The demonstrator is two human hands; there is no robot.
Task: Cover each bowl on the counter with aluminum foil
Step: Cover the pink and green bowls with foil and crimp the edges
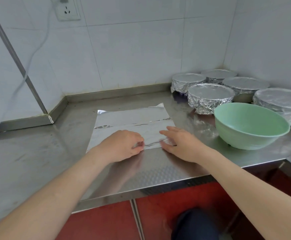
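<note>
Foil sheet (132, 118) lies flat on the steel counter (37, 153) in front of me, creased across the middle, far right corner lifted. My left hand (122, 146) sits at the near edge, fingers curled, pinching the foil where it wrinkles. My right hand (179, 144) is beside it, fingers straight and pressed flat on the sheet. Green bowl (245, 135) stands uncovered just right of the foil. Five foil-covered bowls (208, 96) are clustered behind it in the corner.

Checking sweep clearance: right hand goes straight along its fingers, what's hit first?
Nothing raised: the right hand points far-left across the foil sheet, then bare counter, likely reaching the wall ledge; depth unclear.
</note>
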